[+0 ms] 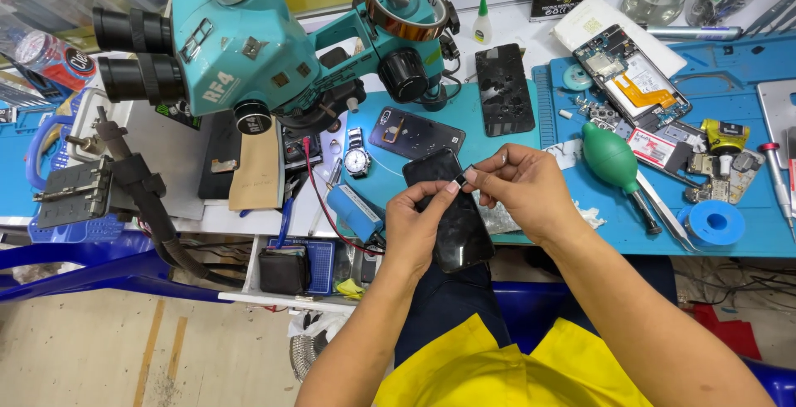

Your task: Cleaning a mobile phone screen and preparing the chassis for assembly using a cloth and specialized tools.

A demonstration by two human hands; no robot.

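Black phone (452, 216) in left hand (419, 229), right-hand (522, 187) fingers pinching a tiny, indistinct piece at its top edge.

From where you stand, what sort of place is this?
Most likely a phone repair bench. A big teal stereo microscope stands over the blue work mat, an opened smartphone with bare circuitry lies there, and both hands grip a black glossy phone.

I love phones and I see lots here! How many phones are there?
4. One black phone is in the left hand and right hand; a dark phone and a black phone lie on the mat; an opened phone lies farther right. More may be hidden.
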